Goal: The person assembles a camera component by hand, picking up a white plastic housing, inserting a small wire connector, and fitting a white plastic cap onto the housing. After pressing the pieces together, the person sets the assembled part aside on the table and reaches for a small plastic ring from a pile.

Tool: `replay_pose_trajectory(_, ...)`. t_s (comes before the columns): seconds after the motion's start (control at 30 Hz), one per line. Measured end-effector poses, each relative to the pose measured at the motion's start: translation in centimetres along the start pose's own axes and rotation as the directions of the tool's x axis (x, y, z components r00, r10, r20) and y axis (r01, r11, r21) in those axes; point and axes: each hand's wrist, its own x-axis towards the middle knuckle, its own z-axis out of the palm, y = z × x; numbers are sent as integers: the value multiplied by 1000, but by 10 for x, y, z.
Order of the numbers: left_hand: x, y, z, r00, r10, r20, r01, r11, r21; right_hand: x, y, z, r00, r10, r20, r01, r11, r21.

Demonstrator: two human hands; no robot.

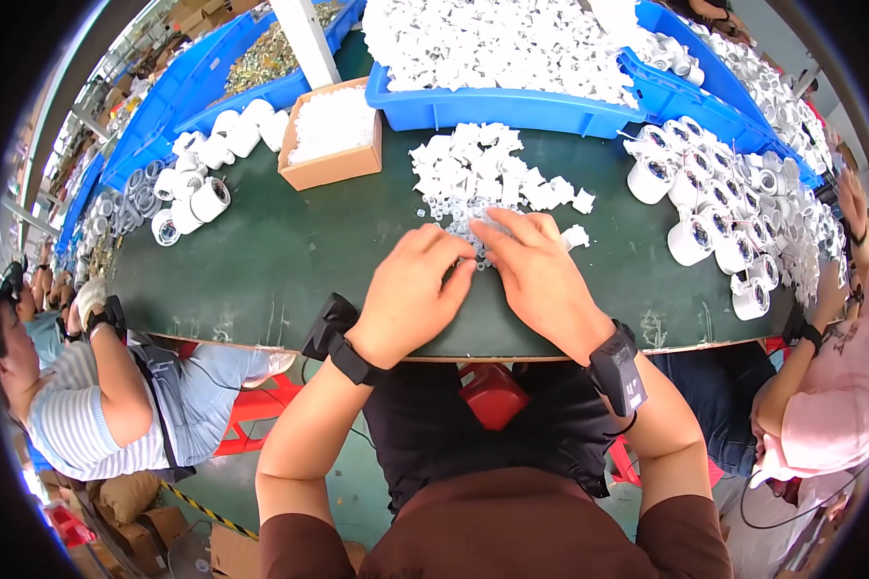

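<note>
green worktable (251, 261) | blue bins (507, 111) beyond | hands (410, 292) curled over clear pieces (451, 214), can't tell if gripping

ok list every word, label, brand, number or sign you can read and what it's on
No text is clear enough to quote.
Black device on the wrist of the right hand: small pale marking, too small to read.
Cardboard box of white pieces: no lettering visible on its front.
Large blue bin: no lettering visible on its front.
Yellow-black floor tape: stripes only, no words visible.
</note>
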Motion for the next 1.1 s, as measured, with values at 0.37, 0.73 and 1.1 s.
replay_pose_trajectory(0.37,-13,17,8,991,92,100,-98,994,55,-24,3,-9,999,-48,-23,47,998,-32)
replay_pose_trajectory(0.73,-22,43,17,986,112,125,-114,993,7,-5,115,-89,902,106,-420,-347,757,-554)
replay_pose_trajectory(1.1,-32,38,17,994,93,57,-89,994,-66,10,138,-113,874,432,-222,-479,691,-542)
